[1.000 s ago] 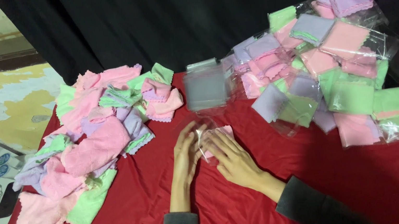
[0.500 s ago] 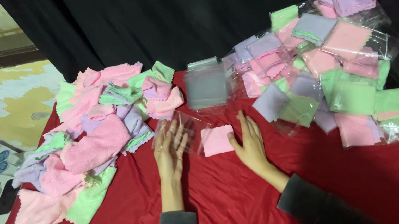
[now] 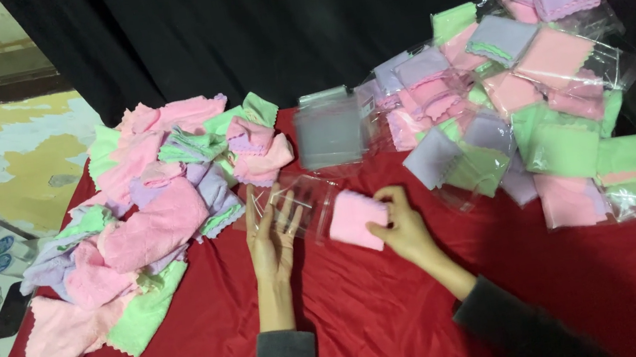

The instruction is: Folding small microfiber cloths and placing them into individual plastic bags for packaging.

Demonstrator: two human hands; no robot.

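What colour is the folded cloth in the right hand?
Pink, seen in the head view: folded cloth held by the right hand.

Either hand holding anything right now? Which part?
The right hand grips a folded pink cloth by its right edge. The left hand lies flat on a clear plastic bag, pressing on it, not gripping.

Fluffy pink cloth (image 3: pixel 356 219); glossy clear plastic bag (image 3: pixel 294 205).
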